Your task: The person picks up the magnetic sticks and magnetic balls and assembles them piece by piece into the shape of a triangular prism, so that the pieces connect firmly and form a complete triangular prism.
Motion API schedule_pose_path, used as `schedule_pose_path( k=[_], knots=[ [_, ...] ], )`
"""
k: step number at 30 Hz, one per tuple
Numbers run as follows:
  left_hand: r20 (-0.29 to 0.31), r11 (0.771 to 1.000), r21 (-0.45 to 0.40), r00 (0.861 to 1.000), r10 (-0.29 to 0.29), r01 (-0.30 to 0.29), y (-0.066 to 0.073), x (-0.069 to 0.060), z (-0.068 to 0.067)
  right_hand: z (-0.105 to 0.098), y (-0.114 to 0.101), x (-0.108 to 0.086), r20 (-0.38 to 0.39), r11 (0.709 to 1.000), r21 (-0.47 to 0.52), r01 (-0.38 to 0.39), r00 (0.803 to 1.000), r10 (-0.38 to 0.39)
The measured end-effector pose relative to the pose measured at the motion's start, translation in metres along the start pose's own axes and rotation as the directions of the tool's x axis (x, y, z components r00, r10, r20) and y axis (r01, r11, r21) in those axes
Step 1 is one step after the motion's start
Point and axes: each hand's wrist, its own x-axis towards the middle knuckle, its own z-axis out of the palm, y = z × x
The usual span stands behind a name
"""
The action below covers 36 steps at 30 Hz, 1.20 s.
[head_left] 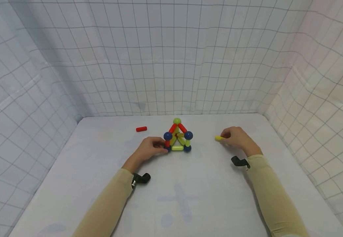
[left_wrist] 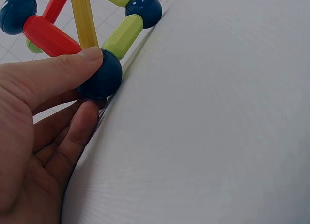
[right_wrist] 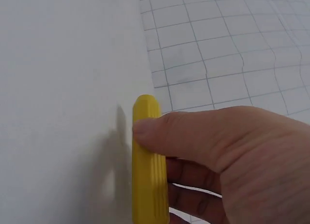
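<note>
A frame of coloured rods and balls stands on the white table, with dark blue balls at its lower corners and a green ball on top. Its rods are red, yellow and light green. At its near left corner my left hand pinches a dark blue ball between thumb and fingers. Off to the right of the frame, my right hand pinches a yellow rod close to the tabletop. The thumb lies across the rod, and the other fingers are partly hidden behind it.
A loose red rod lies on the table behind and left of the frame. White grid-patterned cloth hangs behind the table and on both sides. A dark wrist-worn device sits at each sleeve cuff.
</note>
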Motion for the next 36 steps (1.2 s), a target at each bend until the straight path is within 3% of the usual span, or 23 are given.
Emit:
schedule_pose_path(
  k=[3,8,17,24,32,36],
  knots=[
    [0.002,1.000,-0.007,1.000,-0.002,0.002,-0.002,0.000,0.000,-0.003,-0.007,-0.001,-0.088,0.997,0.044,0.057,0.995,-0.053],
    [-0.004,1.000,-0.020,1.000,-0.013,0.013,-0.002,0.000,0.001,-0.015,-0.031,-0.007,-0.212,0.972,0.125,0.201,0.962,-0.172],
    [-0.008,0.999,-0.033,0.999,-0.037,0.037,0.004,-0.002,0.003,-0.024,-0.099,-0.012,-0.375,0.899,0.136,0.417,0.861,-0.343],
    [-0.008,0.999,-0.036,0.999,-0.033,0.032,0.006,-0.003,0.003,-0.016,-0.140,-0.007,-0.393,0.845,0.185,0.502,0.826,-0.405],
    [-0.008,0.999,-0.026,1.000,-0.026,0.025,0.003,-0.001,0.002,0.007,-0.168,0.004,-0.412,0.773,0.220,0.595,0.775,-0.479],
    [-0.010,1.000,-0.024,1.000,-0.012,0.012,0.001,-0.001,0.003,0.021,-0.172,0.008,-0.387,0.771,0.225,0.596,0.780,-0.491]
  ],
)
